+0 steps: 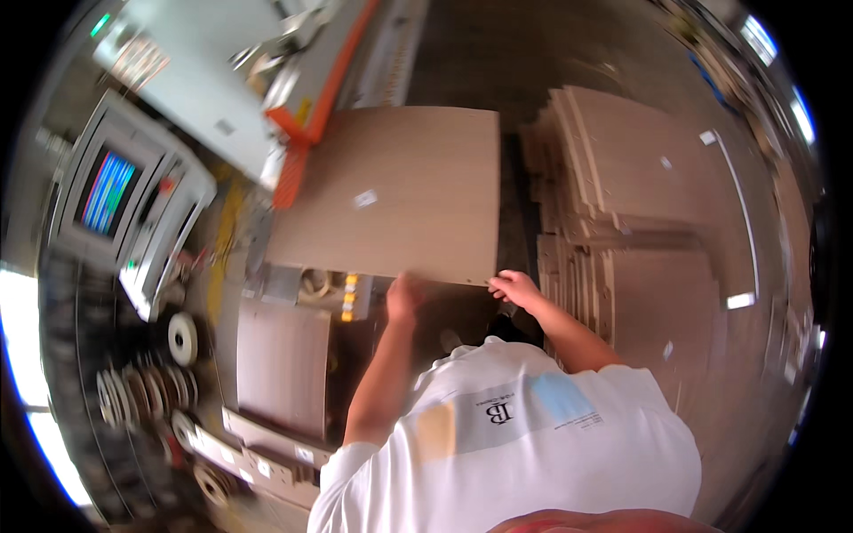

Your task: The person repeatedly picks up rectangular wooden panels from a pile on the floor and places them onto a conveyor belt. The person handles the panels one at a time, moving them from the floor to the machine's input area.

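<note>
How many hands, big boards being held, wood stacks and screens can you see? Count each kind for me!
Hands: 2, the left hand and the right hand
Large brown board held at its near edge: 1
Stacks of boards on the right: 1
Lit screen on the left: 1
Total: 5

Lighting here is pretty even and warm, indoor workshop stuff. Strongest glare is the blown-out white window (pixel 22 355) at my far left, plus little bright strips up along the right rim. Whole frame is smeared with motion blur, worst toward the edges. Fisheye bends everything near the rim, and the corners go black. My white shirt (pixel 533 444) is bright but not clipped.
</note>
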`<state>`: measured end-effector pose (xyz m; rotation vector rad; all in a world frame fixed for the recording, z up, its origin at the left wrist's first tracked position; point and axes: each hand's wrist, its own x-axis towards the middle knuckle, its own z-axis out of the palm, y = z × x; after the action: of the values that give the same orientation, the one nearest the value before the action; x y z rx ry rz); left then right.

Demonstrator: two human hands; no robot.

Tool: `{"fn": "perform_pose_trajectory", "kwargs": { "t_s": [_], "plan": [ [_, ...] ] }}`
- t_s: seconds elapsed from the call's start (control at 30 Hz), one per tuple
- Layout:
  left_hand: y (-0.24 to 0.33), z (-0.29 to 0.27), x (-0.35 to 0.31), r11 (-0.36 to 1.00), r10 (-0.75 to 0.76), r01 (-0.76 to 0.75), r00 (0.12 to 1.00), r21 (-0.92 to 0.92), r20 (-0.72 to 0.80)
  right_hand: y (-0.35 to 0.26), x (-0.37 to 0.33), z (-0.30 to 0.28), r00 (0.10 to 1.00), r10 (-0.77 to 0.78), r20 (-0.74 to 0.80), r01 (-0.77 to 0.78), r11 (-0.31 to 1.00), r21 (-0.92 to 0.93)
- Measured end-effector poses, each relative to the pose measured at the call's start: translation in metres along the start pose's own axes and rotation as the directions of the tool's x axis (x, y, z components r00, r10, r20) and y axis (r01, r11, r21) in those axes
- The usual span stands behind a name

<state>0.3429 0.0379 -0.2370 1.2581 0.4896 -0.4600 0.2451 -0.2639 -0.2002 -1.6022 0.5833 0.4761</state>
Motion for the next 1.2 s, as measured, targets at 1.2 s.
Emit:
{"fn": "perform_pose_trajectory", "kwargs": {
  "t_s": [1.2],
  "plan": [
    [-0.13,-0.02,-0.003,0.314,-0.303,-0.353,0.843,0.881,0.446,0.124,0.061,-0.313,0.795,0.241,-0.556,0.129,0.829,0.544]
  ]
}}
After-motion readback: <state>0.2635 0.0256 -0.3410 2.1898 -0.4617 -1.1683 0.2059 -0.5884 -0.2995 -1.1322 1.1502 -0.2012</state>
